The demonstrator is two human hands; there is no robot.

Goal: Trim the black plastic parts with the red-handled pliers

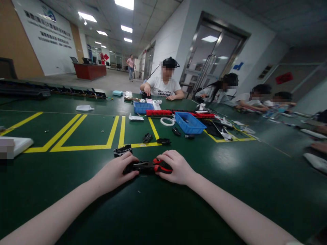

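Observation:
My right hand [176, 166] is wrapped round the red and black handles of a pair of pliers [163, 168], low over the green table. The dark jaws of the pliers point left, toward my left hand [116, 172]. That hand's fingers are curled round a black part [129, 167], most of which they hide. The jaws meet or overlap this part; which one cannot be made out. Just beyond my left hand lies a black plastic piece [122, 150]. Farther off are more black pieces, one [147, 137] near the yellow tape and another [163, 141] to its right.
A blue bin [189, 123] stands beyond my right hand, with a white ring [167, 121] beside it. Another blue bin [143, 108] sits farther back. Across the table sits a person [163, 83]; several others sit at the right.

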